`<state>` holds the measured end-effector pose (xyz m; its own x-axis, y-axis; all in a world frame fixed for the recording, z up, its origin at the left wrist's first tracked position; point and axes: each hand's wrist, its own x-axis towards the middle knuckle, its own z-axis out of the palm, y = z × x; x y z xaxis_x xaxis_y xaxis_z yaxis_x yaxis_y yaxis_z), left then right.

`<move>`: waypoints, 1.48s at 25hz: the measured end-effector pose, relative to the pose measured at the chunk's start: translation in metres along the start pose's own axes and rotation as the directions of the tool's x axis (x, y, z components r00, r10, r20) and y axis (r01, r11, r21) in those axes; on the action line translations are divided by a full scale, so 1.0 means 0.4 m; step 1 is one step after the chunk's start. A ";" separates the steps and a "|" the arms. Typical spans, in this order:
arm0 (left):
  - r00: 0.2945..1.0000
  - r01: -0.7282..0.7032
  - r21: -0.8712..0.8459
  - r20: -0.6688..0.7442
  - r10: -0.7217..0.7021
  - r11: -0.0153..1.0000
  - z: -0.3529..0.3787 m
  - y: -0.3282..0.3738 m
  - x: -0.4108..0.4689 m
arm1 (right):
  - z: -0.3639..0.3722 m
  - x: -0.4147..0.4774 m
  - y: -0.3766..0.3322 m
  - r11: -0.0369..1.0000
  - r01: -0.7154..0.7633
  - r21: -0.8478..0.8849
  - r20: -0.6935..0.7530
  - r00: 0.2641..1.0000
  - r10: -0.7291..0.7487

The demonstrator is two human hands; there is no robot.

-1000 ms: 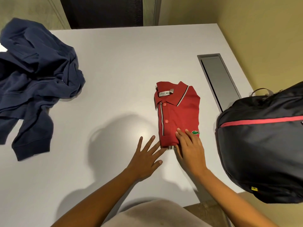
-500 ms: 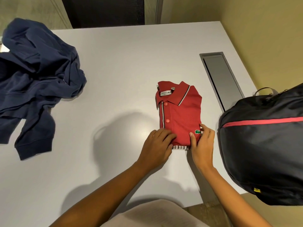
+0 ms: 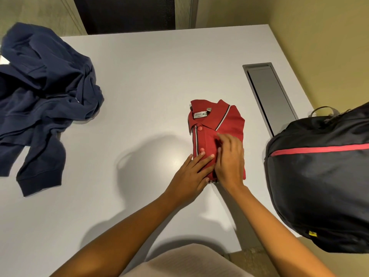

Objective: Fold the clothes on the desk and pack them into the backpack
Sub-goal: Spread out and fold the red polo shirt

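Centrally on the counter (image 3: 149,76) lies the folded red polo shirt (image 3: 229,120); left hand (image 3: 189,174) and right hand (image 3: 229,158) press its near half, fingers (image 3: 205,156) straight. Backpack (image 3: 319,176) crowds the right edge; navy sweatshirt (image 3: 40,86) sits well apart, far left.

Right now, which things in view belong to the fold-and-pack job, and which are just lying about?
Job:
- red shirt, folded, with the left hand and right hand lying on it
- blue sweatshirt, crumpled and unfolded
- backpack, right of the shirt
- desk

Lying about:
- grey cable flap set in the desk
- dark panel behind it
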<state>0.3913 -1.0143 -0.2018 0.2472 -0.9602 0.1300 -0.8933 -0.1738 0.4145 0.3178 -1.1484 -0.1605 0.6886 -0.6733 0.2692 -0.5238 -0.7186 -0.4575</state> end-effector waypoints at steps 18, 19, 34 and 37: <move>0.999 -0.003 -0.078 0.046 0.007 0.997 -0.003 -0.010 -0.015 | 0.043 0.119 0.079 0.999 0.006 -0.048 0.113 0.994 -0.001; 0.999 -0.006 -0.076 0.051 0.009 0.997 -0.002 -0.012 -0.015 | 0.046 0.081 0.050 0.996 0.081 -0.035 0.153 0.985 -0.075; 0.943 0.330 -0.049 -0.034 -0.332 0.943 -0.012 -0.126 -0.112 | 0.076 -0.079 -0.006 0.950 -0.012 -0.311 0.202 0.976 0.079; 0.903 0.428 0.078 -0.005 -0.429 0.900 -0.020 -0.169 -0.130 | 0.087 -0.031 0.026 0.948 0.023 -0.319 0.223 0.974 0.051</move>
<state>0.4417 -0.9508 -0.2292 0.6086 -0.7915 -0.0559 -0.7275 -0.5847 0.3589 0.3214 -1.1415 -0.1979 0.7553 -0.6535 0.0500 -0.6402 -0.7519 -0.1573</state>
